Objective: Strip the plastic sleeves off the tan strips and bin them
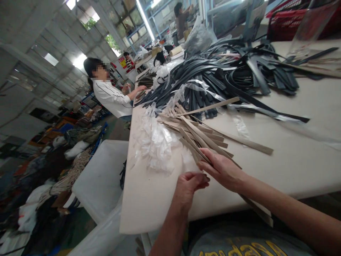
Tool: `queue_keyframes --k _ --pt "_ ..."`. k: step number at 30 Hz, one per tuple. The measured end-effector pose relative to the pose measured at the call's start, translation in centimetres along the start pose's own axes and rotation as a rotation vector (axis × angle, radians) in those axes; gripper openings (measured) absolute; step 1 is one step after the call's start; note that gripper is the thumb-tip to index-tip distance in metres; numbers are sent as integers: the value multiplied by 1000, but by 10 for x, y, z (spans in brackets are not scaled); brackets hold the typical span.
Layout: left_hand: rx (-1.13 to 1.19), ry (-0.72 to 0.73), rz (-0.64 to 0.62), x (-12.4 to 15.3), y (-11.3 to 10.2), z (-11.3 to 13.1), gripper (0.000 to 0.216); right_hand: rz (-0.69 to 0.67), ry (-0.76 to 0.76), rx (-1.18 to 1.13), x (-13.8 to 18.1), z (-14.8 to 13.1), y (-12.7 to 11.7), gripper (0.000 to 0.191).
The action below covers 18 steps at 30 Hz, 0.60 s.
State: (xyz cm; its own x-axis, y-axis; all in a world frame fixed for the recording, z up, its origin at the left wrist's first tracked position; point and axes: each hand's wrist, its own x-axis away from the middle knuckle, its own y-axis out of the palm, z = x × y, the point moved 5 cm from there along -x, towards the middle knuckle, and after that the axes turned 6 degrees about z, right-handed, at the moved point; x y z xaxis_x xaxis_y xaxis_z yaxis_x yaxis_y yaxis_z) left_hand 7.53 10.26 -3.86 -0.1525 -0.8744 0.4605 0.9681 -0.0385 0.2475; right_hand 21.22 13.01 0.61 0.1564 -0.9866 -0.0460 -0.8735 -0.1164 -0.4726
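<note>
My right hand point(222, 170) grips a long beige strip point(210, 142) that runs from the fan of beige strips on the table back past my wrist to the table's front edge. My left hand point(189, 188) is beside it, fingers curled, pinching at a clear plastic wrapper point(186, 165) near the strip's end. A heap of crumpled clear wrappers point(157, 142) lies just left of the beige strips.
A big tangle of black straps point(226, 76) fills the far table point(293, 163). A co-worker in a white top point(113, 99) works at the table's far left end. Another person point(181, 19) stands far behind. A white bin point(102, 174) and bags lie on the floor at left.
</note>
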Motion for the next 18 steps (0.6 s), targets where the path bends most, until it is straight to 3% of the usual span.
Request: queue_keyframes --k 4,9,13,18 --pt "313 9 177 -11 -9 5 29 -13 -11 24 25 10 -19 33" --pt "581 16 309 -22 -7 14 32 -118 89 8 60 38 -15 41" --pt "585 19 269 -27 3 17 27 -163 186 -43 71 44 -6 40" --pt "569 22 176 -26 16 14 31 -129 135 12 64 37 -7 36"
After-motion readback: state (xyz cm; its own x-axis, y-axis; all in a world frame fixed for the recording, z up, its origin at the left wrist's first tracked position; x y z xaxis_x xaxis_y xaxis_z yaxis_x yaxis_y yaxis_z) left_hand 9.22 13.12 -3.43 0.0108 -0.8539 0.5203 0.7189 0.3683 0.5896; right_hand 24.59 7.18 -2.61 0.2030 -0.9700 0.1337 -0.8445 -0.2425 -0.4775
